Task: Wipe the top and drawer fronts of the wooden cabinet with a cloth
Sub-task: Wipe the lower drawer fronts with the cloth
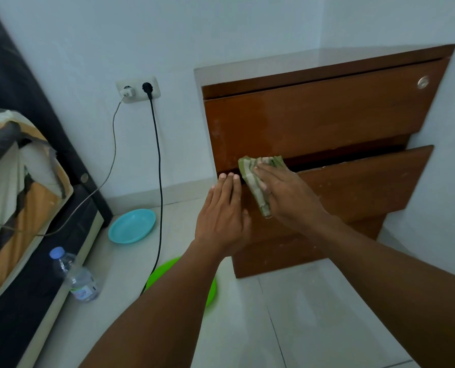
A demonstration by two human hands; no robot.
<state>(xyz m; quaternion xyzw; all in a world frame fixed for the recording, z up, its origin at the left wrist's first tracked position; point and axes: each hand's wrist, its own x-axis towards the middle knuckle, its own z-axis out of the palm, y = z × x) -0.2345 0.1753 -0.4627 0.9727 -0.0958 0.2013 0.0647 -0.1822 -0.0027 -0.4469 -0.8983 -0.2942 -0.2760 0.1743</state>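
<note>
The wooden cabinet stands against the wall with a glossy top and stacked drawer fronts; the second drawer is pulled out a little. My right hand presses a green striped cloth against the upper left edge of that drawer front, fingers laid over the cloth. My left hand rests flat on the same drawer front just left of the cloth, fingers straight and together.
A blue plate and a green plate lie on the tiled floor left of the cabinet. A water bottle stands by the bed. Two cables hang from the wall socket.
</note>
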